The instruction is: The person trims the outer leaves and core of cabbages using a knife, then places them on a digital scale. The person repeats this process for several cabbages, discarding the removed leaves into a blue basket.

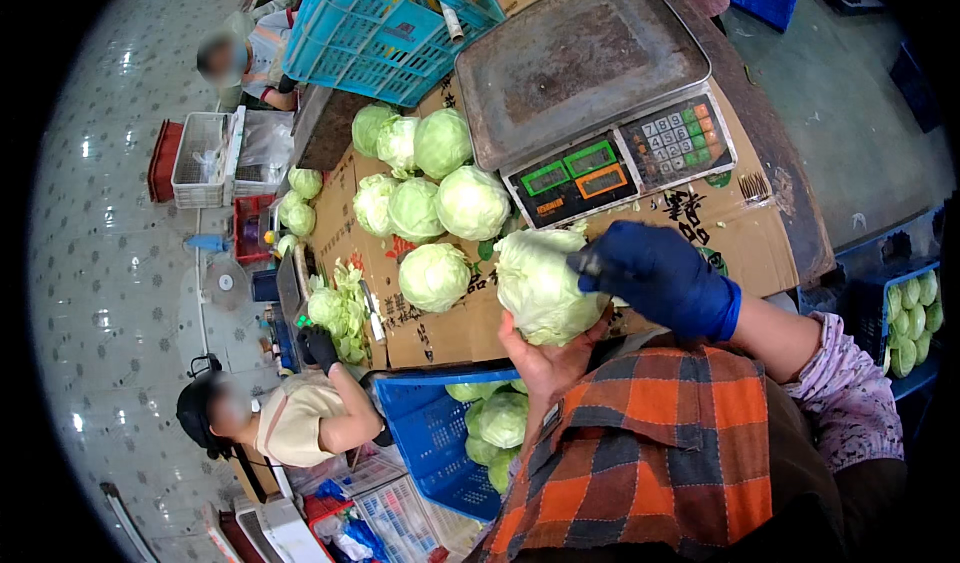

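Note:
A pale green cabbage (544,285) rests in my bare left hand (551,360), which cups it from below near my checked apron. My right hand (652,274), in a dark blue glove, is at the cabbage's right side with its fingers curled. Something small and dark shows at those fingertips, too blurred to name. Beyond lies a loose cabbage (434,277) on the cardboard, and behind it several more cabbages (472,203) sit close together. A digital scale (619,165) with a stained metal pan stands just past my right hand.
A blue crate (427,420) of cabbages stands at the table's near left edge. A turquoise crate (360,45) is at the back. Loose leaves (352,330) and a knife (373,314) lie at the left, by a co-worker's gloved hand (319,347). Another crate (874,315) holds green vegetables at right.

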The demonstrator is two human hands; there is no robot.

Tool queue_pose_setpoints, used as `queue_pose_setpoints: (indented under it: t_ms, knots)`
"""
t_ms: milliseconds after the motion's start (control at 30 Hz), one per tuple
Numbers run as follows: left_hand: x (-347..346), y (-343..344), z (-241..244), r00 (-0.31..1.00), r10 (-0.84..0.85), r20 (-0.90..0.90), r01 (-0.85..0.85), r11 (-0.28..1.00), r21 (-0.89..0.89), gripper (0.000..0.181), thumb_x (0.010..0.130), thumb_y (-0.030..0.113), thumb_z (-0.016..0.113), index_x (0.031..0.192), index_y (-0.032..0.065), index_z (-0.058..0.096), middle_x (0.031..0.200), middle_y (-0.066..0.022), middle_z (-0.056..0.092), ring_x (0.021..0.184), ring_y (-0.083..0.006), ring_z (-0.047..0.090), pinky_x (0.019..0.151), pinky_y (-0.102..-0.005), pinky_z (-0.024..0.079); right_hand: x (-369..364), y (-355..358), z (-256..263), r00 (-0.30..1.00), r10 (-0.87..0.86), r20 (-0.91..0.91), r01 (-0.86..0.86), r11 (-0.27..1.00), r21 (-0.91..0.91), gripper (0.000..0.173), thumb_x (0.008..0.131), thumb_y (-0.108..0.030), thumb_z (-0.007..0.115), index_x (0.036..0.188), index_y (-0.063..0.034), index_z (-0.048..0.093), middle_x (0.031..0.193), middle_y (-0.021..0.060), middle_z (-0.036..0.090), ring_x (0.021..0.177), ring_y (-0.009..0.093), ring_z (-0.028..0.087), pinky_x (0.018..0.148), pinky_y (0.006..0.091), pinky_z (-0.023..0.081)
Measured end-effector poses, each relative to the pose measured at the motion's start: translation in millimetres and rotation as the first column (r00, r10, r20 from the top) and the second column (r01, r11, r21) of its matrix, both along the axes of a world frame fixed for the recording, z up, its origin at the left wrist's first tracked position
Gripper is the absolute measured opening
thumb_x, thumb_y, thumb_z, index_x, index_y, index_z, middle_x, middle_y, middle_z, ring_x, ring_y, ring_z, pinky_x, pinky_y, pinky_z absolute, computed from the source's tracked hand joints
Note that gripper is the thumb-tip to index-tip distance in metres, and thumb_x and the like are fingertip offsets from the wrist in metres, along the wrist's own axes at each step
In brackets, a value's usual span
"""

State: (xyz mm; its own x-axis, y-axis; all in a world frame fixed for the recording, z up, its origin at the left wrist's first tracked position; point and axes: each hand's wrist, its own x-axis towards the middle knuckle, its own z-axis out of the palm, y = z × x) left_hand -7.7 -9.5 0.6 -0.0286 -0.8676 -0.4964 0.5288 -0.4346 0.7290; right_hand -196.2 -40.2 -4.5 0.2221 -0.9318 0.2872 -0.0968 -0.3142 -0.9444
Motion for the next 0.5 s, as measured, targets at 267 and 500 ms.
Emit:
queue_pose_setpoints:
  t_ms: [267,500]
  knots:
    - [19,7,-12,0.958,-0.072,-0.276,0.07,0.997,-0.016,0.082,0.08,0.07,0.039,0.143,0.0183,0.032,0.139,-0.0118,0.041,0.118,-0.0417,0.049,0.094,-0.0559,0.043,-21,-17,-20,0.768,-0.389,0.508,0.025,0.812,0.584,0.021,0.087,-0.015,0.067,0.104,-0.0024,0.064,0.082,0.0029,0.065,0.075,0.015,0.059,0.07,0.026,0.047]
    - [14,3,-4,0.989,-0.053,-0.14,0.03,0.986,-0.164,0.084,0.079,0.066,0.048,0.146,0.0181,0.029,0.14,-0.0163,0.04,0.124,-0.0395,0.044,0.104,-0.0528,0.037,-9,-4,-34,0.936,-0.135,0.326,-0.029,0.892,0.451,0.02,0.088,-0.021,0.068,0.098,-0.0033,0.066,0.088,0.0071,0.065,0.075,0.015,0.058,0.065,0.0281,0.046]
